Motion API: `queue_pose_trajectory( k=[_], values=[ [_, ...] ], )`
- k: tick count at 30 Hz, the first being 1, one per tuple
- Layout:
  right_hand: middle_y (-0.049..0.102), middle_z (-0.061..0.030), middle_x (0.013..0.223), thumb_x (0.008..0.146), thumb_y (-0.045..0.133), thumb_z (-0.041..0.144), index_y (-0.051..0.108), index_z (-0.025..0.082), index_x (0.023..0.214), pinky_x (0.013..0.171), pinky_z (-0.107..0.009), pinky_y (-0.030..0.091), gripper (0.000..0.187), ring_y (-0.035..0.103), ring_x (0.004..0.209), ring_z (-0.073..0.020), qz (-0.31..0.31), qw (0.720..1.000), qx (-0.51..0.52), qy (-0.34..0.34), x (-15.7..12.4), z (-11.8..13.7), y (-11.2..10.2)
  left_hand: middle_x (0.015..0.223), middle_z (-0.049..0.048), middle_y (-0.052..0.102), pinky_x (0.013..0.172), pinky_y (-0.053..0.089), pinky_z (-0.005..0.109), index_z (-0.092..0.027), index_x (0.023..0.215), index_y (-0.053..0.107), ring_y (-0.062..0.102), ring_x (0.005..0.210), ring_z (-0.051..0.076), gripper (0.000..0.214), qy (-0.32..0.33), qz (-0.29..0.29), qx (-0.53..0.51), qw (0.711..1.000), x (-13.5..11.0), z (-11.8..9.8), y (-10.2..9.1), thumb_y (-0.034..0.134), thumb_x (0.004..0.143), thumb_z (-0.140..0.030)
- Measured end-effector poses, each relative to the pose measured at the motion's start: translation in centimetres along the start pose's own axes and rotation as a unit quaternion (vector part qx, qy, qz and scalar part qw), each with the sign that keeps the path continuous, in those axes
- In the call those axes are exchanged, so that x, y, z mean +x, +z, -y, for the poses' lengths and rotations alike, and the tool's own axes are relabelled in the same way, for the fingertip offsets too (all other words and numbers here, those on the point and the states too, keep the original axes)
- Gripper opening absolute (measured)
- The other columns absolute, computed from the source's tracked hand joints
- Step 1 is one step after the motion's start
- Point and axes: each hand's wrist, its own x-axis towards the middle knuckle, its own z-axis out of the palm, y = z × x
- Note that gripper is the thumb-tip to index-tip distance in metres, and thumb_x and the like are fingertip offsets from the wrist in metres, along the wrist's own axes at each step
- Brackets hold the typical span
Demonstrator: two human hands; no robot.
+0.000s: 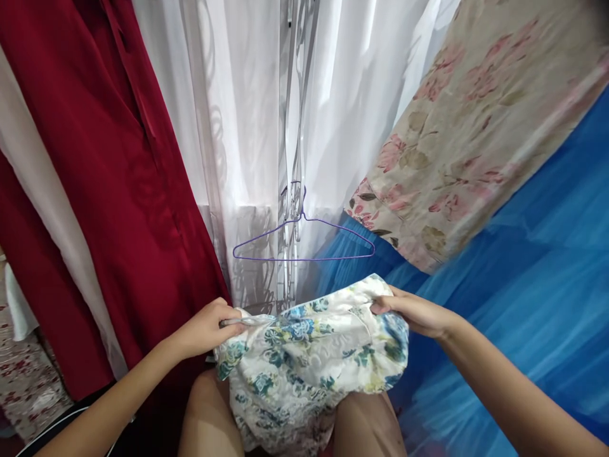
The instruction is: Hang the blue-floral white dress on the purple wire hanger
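White cloth with blue, green and yellow floral print (304, 355): held up between both hands, in front of and over the thighs, lower part dropping between left thigh (209, 412) and right thigh (368, 422). Top edge slopes, right end higher; fabric creased and bunched, garment type unclear.

Hands well apart. Left hand (219, 325) clamped on the cloth's upper left corner, edge gathered in the fingers. Right hand (404, 308) pinching near its upper right corner, thumb on the front face, other fingers mostly hidden behind.

Purple hanger (304, 259) just beyond the cloth's top edge, bare, bar near level, neither hand on it. Hook sits at the pale vertical strips (301, 139); can't tell what exactly it catches on.

Behind: white curtain (247, 127). Left side: red fabric (157, 222), its lower edge near the left hand. Right side: beige fabric with pink flowers (457, 152), overlapping blue fabric (523, 285) that runs down behind the right arm. Bottom left corner: red-flowered fabric (33, 387), partly cut off.
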Motion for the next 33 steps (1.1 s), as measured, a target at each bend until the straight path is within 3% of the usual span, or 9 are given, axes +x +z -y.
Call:
queue_pose_trajectory(
  k=[3,7,11,14,17,22,27,30,33],
  values=[
    [0.073,-0.0077,0.072,0.063,0.062,0.029,0.069,0.017,0.069,0.073,-0.035,0.055,0.015,0.069,0.071,-0.0249,0.032,0.997,0.071,0.005,0.4,-1.6,0.6,0.07,0.0018,0.058,0.073,0.033,0.03,-0.021,0.071,0.067,0.048,0.072,0.017,0.038,0.025,0.04,0.167,0.985,-0.2,0.4,-0.2,0.049,0.095,-0.043],
    [0.074,-0.0096,0.077,0.068,0.065,0.036,0.071,0.016,0.08,0.071,-0.035,0.054,0.023,0.07,0.073,-0.0259,0.041,0.995,0.085,-0.013,0.7,-1.6,1.8,0.077,0.0029,0.062,0.095,0.033,0.039,-0.023,0.07,0.068,0.053,0.085,0.02,0.037,0.021,0.033,0.223,0.974,-0.4,2.6,-1.1,0.049,0.094,-0.044],
    [0.072,-0.0061,0.081,0.067,0.077,0.034,0.071,0.015,0.089,0.062,-0.027,0.05,0.03,0.065,0.069,-0.0204,0.016,0.994,-0.079,-0.079,2.7,0.6,2.5,0.103,0.0027,0.071,0.114,-0.001,0.06,-0.032,0.097,0.073,0.05,0.12,0.027,0.025,-0.009,-0.019,0.256,0.967,1.6,5.3,-4.6,0.048,0.095,-0.037],
    [0.067,-0.0012,0.071,0.069,0.076,0.037,0.071,0.015,0.104,0.049,-0.023,0.039,0.042,0.053,0.054,-0.0134,-0.081,0.958,-0.224,-0.158,5.6,1.8,2.3,0.128,0.0039,0.064,0.113,-0.001,0.066,-0.032,0.113,0.068,0.04,0.134,0.031,0.031,-0.048,-0.072,0.256,0.963,4.5,5.8,-7.3,0.043,0.096,-0.037],
    [0.064,-0.0008,0.062,0.072,0.071,0.044,0.069,0.013,0.113,0.047,-0.024,0.034,0.051,0.046,0.047,-0.0124,-0.174,0.921,-0.297,-0.181,8.5,1.9,1.4,0.13,0.006,0.062,0.113,0.016,0.062,-0.027,0.112,0.067,0.04,0.135,0.032,0.033,-0.046,-0.134,0.22,0.965,7.4,4.9,-8.2,0.04,0.095,-0.038],
    [0.055,-0.0007,0.057,0.081,0.059,0.056,0.067,0.014,0.072,0.049,-0.025,0.033,0.043,0.043,0.052,-0.0135,-0.18,0.912,-0.304,-0.207,10.4,0.0,1.2,0.09,0.0049,0.068,0.084,0.049,0.033,-0.019,0.089,0.066,0.063,0.089,0.023,0.035,-0.032,-0.164,0.125,0.978,10.0,3.9,-6.7,0.04,0.092,-0.042],
    [0.047,0.0017,0.057,0.083,0.054,0.055,0.06,0.017,0.069,0.049,-0.024,0.03,0.041,0.038,0.054,-0.0127,-0.147,0.921,-0.285,-0.221,9.4,-1.1,2.4,0.075,0.0035,0.063,0.086,0.048,0.036,-0.019,0.071,0.062,0.06,0.08,0.022,0.033,-0.049,-0.176,0.137,0.973,10.8,6.3,-6.2,0.042,0.088,-0.039],
    [0.05,0.0002,0.058,0.086,0.051,0.053,0.058,0.018,0.067,0.052,-0.025,0.031,0.041,0.042,0.056,-0.0142,-0.176,0.903,-0.315,-0.231,9.2,-1.2,2.7,0.101,0.0072,0.067,0.112,0.029,0.046,-0.019,0.076,0.065,0.055,0.111,0.027,0.027,-0.036,-0.195,0.154,0.968,10.4,7.0,-6.3,0.045,0.087,-0.033],
    [0.057,-0.0026,0.06,0.087,0.051,0.051,0.061,0.019,0.068,0.054,-0.026,0.032,0.039,0.048,0.058,-0.0168,-0.203,0.875,-0.371,-0.234,9.5,-1.5,2.9,0.125,0.0083,0.06,0.118,0.013,0.049,-0.02,0.088,0.067,0.029,0.139,0.029,0.026,0.016,-0.226,0.189,0.956,9.7,5.5,-6.6,0.044,0.091,-0.032]
  ],
)
